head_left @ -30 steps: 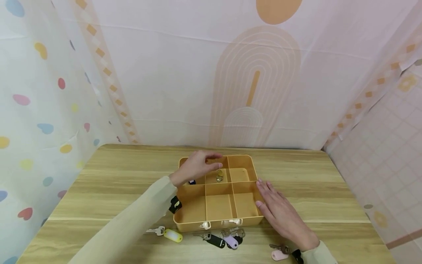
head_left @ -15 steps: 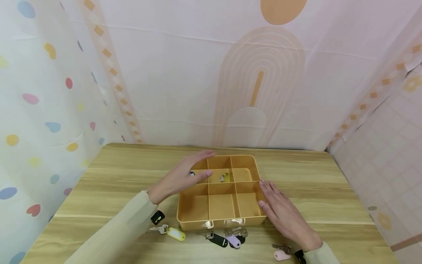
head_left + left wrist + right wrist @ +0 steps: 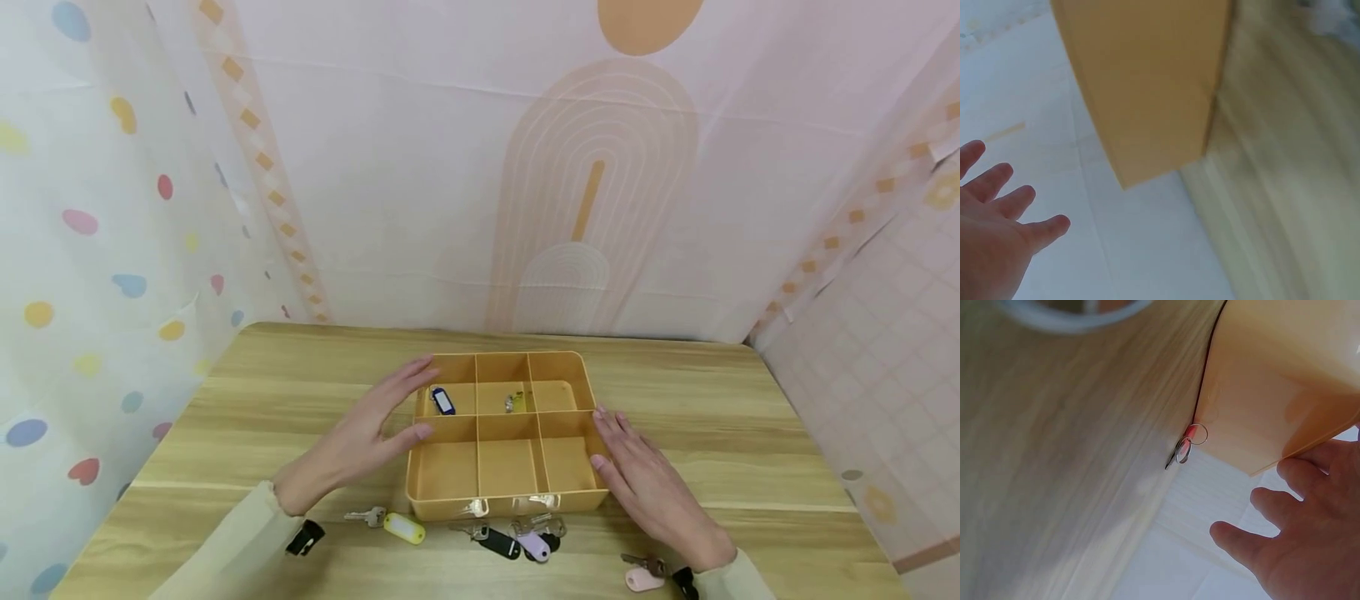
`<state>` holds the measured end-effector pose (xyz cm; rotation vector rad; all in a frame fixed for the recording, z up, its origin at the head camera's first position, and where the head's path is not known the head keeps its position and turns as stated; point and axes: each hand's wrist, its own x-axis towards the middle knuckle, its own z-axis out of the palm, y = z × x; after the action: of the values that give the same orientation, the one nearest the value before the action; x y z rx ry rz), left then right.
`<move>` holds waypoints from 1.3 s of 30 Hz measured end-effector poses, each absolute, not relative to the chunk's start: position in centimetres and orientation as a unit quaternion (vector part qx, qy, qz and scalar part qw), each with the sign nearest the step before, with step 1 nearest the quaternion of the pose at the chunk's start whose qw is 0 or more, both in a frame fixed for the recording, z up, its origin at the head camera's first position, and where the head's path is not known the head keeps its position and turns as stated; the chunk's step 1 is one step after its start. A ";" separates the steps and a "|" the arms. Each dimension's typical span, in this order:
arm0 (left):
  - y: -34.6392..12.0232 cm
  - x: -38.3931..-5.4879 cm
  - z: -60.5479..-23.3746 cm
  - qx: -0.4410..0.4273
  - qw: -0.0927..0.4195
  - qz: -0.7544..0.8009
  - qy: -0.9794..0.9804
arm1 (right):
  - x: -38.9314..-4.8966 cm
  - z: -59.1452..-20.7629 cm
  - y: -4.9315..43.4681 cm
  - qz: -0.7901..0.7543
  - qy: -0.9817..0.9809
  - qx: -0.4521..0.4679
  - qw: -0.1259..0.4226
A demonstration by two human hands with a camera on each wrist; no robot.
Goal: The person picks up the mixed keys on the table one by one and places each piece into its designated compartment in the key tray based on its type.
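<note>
An orange box (image 3: 510, 504) with six compartments stands on the table. Over its left edge, my left hand (image 3: 367, 429) is spread, holding nothing; in the left wrist view its fingers (image 3: 1047, 231) are apart from the box wall (image 3: 1147, 94). My right hand (image 3: 648, 483) lies along the right side, and in the right wrist view straight fingers (image 3: 1300, 478) touch the rim. A blue key tag (image 3: 442, 401) is in the back left compartment. The back middle one holds a small key with something yellow (image 3: 514, 402), partly unclear.
In front of the box lie keys with a yellow tag (image 3: 404, 528), a black tag (image 3: 498, 542), a lilac tag (image 3: 536, 546) and a pink tag (image 3: 643, 579). A red tag with rings (image 3: 1188, 440) lies beside the box.
My left hand has drawn back leftward from above the back middle compartment, uncovering the blue tag. The key and yellow item there have settled lower. My right hand stays at the box's side.
</note>
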<state>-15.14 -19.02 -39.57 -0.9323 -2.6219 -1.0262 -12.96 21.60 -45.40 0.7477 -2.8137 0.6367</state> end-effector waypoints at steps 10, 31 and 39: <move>-22.3 -12.8 -41.5 -0.295 0.102 -0.311 -0.897 | -12.8 -45.3 21.8 0.219 -0.941 0.245 0.074; -23.6 -9.9 -45.4 -0.345 0.072 -0.245 -0.903 | -13.1 -45.5 22.2 0.213 -0.942 0.246 0.078; -23.6 -10.0 -46.2 -0.390 0.062 -0.212 -0.894 | -13.0 -45.4 22.1 0.213 -0.942 0.246 0.079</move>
<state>-9.98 -23.59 -46.18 -1.1803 -2.7022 -0.6411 -12.99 22.12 -45.38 0.7370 -2.8207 0.6365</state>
